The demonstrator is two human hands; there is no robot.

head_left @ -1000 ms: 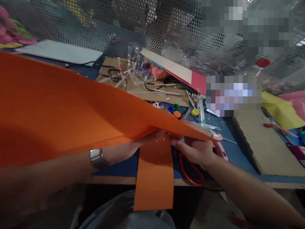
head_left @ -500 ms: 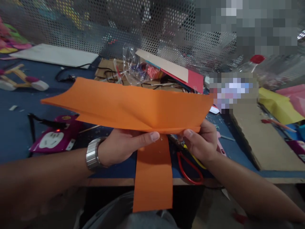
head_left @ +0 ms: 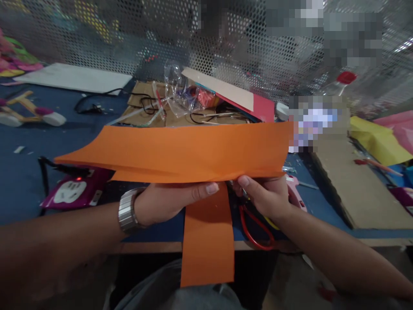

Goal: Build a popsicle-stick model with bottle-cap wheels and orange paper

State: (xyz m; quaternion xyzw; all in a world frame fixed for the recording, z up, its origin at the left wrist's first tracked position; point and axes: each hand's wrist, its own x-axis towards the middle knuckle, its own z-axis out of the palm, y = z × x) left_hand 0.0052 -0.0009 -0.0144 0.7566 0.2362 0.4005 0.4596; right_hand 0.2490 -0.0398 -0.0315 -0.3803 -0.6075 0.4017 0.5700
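A folded orange sheet (head_left: 193,153) is being held across the centre of the frame. Its lower edge is being gripped by the left hand (head_left: 171,203), angled from the lower left with thumb pointing right, and by the right hand (head_left: 267,196), angled from the lower right with thumb pointing up-left. Below, the front edge of the surface (head_left: 19,176) is being overlapped by an orange strip (head_left: 208,241).
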